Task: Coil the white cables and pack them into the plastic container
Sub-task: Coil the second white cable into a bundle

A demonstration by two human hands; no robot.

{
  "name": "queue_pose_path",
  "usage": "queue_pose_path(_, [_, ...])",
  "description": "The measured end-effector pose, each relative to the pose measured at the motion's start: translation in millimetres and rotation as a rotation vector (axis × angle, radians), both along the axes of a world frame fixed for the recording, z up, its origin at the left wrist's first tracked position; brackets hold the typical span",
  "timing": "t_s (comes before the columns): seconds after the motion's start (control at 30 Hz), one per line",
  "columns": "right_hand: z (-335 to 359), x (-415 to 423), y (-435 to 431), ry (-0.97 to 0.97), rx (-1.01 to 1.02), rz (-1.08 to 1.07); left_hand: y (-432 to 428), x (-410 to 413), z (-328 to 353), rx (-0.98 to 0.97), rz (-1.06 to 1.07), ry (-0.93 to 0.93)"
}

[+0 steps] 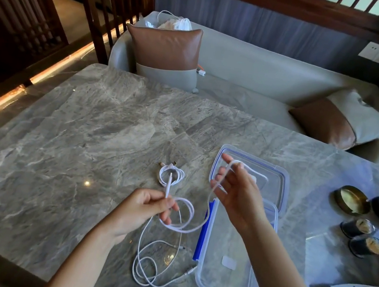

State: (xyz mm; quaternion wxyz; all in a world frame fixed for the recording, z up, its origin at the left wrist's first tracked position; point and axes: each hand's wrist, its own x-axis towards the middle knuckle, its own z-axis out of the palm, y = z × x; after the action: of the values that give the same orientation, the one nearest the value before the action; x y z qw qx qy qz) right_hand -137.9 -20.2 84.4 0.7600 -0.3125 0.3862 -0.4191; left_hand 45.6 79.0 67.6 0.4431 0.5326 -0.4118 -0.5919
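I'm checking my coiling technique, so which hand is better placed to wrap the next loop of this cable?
Right. The right hand is open with the white cable draped over its fingers, free to sweep round. The left hand pinches the cable's end, anchoring it.

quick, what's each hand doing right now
Left hand: closed, pinching one end of the white cable.
Right hand: open, fingers spread, with the same cable looped over them.

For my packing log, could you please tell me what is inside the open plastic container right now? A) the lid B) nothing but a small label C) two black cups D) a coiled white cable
B: the plastic container shows only a small white label through its clear bottom.
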Motion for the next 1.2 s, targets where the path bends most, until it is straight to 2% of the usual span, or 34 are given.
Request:
queue_pose_path(0.1, [9.4,4.7,7.4,0.295,-0.202,0.400,-1.5,-10.3,6.5,0.047,-0.033,0.075])
queue_pose_path(0.17, [14.2,10.0,14.4,0.385,-0.339,0.587,-3.9,-15.8,10.5,0.068,-0.037,0.065])
queue_pose_path(0.3, [17.2,25.5,13.5,0.547,-0.541,0.704,-6.6,-21.2,18.0,0.072,-0.055,-0.026])
queue_pose_path(0.47, [15.5,30.4,5.1,0.732,-0.441,0.739,-0.2,-21.2,14.7,0.147,-0.110,-0.039])
queue_pose_path(0.57, [12.4,29.9,4.4,0.744,-0.267,0.829,4.0,-22.8,13.5,0.143,-0.083,0.008])
queue_pose_path(0.63, [10.6,28.1,5.6,0.729,-0.197,0.902,3.6,-23.7,12.1,0.066,-0.019,-0.032])
queue_pose_path(0.73, [7.2,24.6,6.3,0.703,-0.156,0.984,-1.3,-20.7,8.2,-0.138,0.046,-0.331])
queue_pose_path(0.83, [6.6,24.5,6.7,0.609,-0.122,0.991,-4.9,-16.1,4.0,-0.268,-0.047,-0.611])
queue_pose_path(0.9, [5.7,22.7,3.7,0.575,-0.072,0.976,-7.4,-13.3,2.9,-0.283,-0.113,-0.692])
queue_pose_path(1.07, [7.7,17.8,1.2,0.467,-0.018,0.924,-7.9,-12.3,4.5,-0.329,-0.201,-0.734])
queue_pose_path(1.2, [5.8,19.2,2.3,0.421,0.050,0.857,-10.0,-14.1,6.4,-0.527,-0.222,-0.926])
